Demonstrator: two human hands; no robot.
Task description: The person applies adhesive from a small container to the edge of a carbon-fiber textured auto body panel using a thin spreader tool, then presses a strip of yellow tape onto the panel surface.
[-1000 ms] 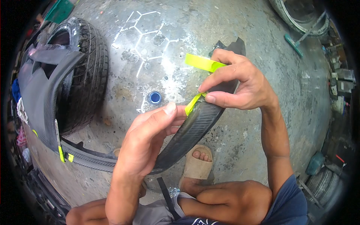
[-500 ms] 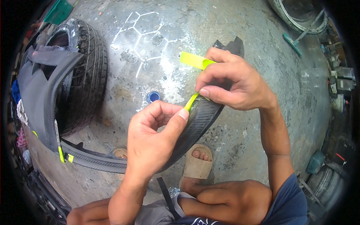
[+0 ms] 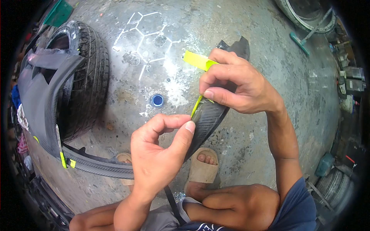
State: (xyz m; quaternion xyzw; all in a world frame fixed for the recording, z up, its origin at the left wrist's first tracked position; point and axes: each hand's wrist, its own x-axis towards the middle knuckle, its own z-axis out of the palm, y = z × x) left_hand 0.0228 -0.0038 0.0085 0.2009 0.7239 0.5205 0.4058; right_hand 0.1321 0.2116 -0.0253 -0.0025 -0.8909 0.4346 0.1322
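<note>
A curved black car trim piece [image 3: 210,125] with a woven carbon-like pattern arcs across in front of me, its other end a wide panel [image 3: 36,96] at the left. My left hand [image 3: 158,150] pinches the lower end of a narrow neon-yellow tape strip [image 3: 197,106] between thumb and forefinger, just above the trim. My right hand [image 3: 243,84] is closed on the same tape higher up, thumb against forefinger, at the trim's right part. A wider free end of tape [image 3: 195,59] sticks out left behind its fingers. Whether the strip touches the trim there is unclear.
The wide panel leans by a tire [image 3: 92,81] on the concrete floor. A small round blue cap [image 3: 157,100] lies in the middle. Yellow tape bits [image 3: 72,163] stick to the trim at lower left. At top right are a pale wheel rim [image 3: 304,23] and a teal-headed tool [image 3: 298,43].
My left hand has moved slightly down, and the tape between my hands is longer and thinner-looking. My right hand has barely shifted.
</note>
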